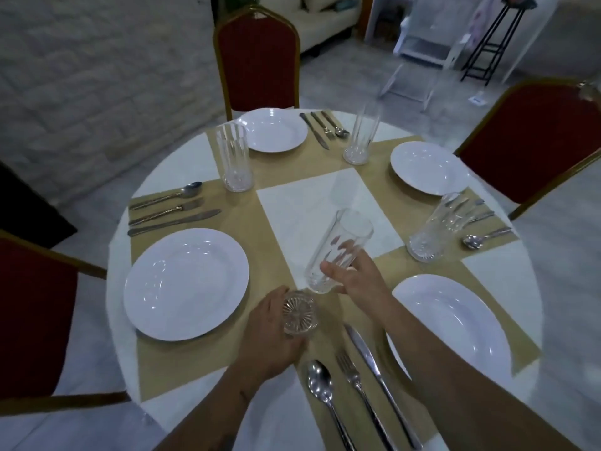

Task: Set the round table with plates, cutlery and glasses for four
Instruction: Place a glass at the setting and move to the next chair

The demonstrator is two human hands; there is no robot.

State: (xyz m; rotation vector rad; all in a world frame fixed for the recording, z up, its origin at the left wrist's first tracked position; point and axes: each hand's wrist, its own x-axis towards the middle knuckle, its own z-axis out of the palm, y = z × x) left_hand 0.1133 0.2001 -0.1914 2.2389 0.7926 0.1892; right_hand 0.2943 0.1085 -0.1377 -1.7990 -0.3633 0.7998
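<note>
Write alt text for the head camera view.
The left hand grips a glass, base toward the camera, and the right hand holds a second glass tilted, at a round table. Four white plates, four cutlery sets and three standing glasses are set on it.

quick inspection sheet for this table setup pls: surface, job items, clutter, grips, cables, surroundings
surface: round white table with tan placemats crossing it
job's things: four white plates; cutlery beside each plate, the right-hand set partly hidden behind a glass; three standing glasses
clutter: nothing seen
grips: left hand holds the near glass, base towards the camera; right hand holds the tilted glass above the mat
cables: nothing seen
surroundings: three red chairs, pale brick wall, sofa, black stand
</note>
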